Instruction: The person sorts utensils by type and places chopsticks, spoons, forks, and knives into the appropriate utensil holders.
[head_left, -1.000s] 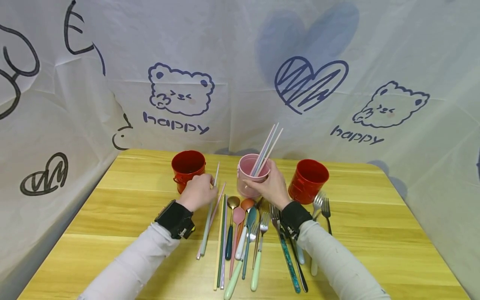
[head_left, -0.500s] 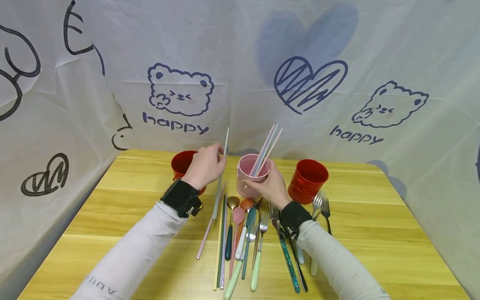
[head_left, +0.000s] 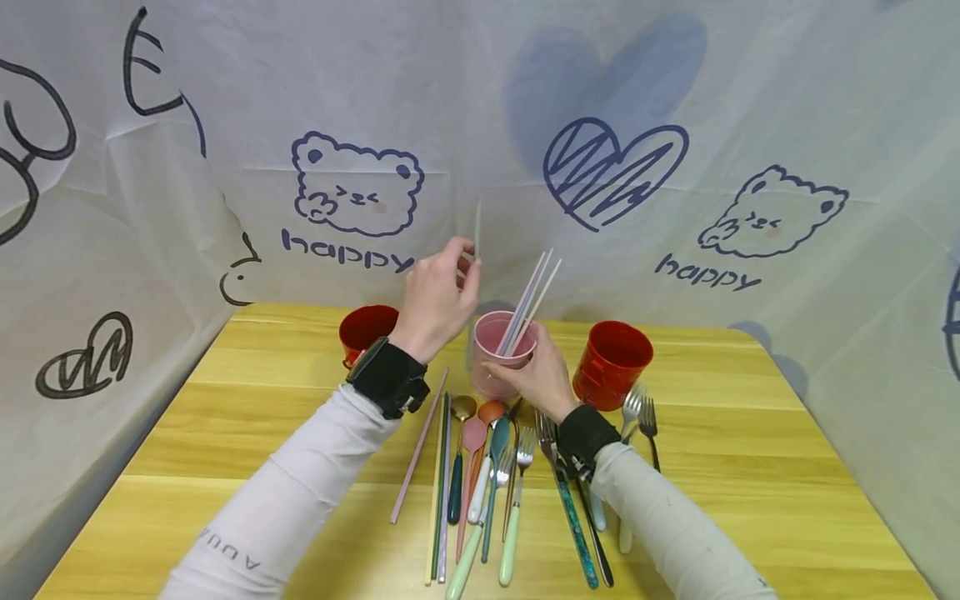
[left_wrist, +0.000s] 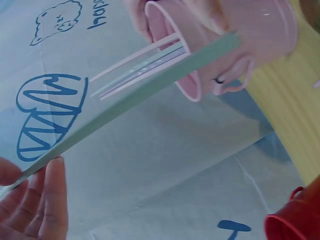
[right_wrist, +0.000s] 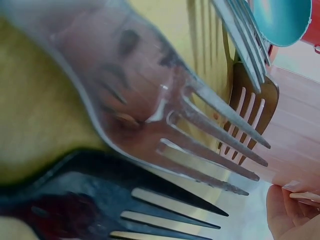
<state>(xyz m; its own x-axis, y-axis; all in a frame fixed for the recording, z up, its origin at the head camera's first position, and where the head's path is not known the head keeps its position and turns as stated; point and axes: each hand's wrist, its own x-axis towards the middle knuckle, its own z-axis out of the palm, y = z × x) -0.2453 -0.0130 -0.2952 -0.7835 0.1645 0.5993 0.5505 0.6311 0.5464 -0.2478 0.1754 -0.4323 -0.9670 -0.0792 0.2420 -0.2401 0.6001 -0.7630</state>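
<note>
My left hand (head_left: 438, 300) pinches a pale green chopstick (left_wrist: 125, 107) between thumb and fingers, near its upper end. The chopstick stands roughly upright, raised off the table, its lower part just left of a small pink bucket (head_left: 489, 382). Several pastel chopsticks (head_left: 531, 296) lean to the right inside that bucket. My right hand (head_left: 546, 375) grips the bucket from its right side, thumb across the front. In the right wrist view, fingertips (right_wrist: 285, 210) show against the pink wall, with a silver fork (right_wrist: 140, 100) large in front.
Red buckets stand on either side, one left (head_left: 363, 323), partly behind my left arm, and one right (head_left: 613, 367). A pink chopstick (head_left: 420, 446) lies alone. Further chopsticks (head_left: 437, 500), spoons (head_left: 474, 435) and forks (head_left: 512, 533) lie in front. A drawn-on white cloth (head_left: 495, 125) hangs behind.
My left hand has lifted the pale green chopstick from beside the pink one, raising it up and right toward the pink bucket. The right hand keeps its grip on the bucket.
</note>
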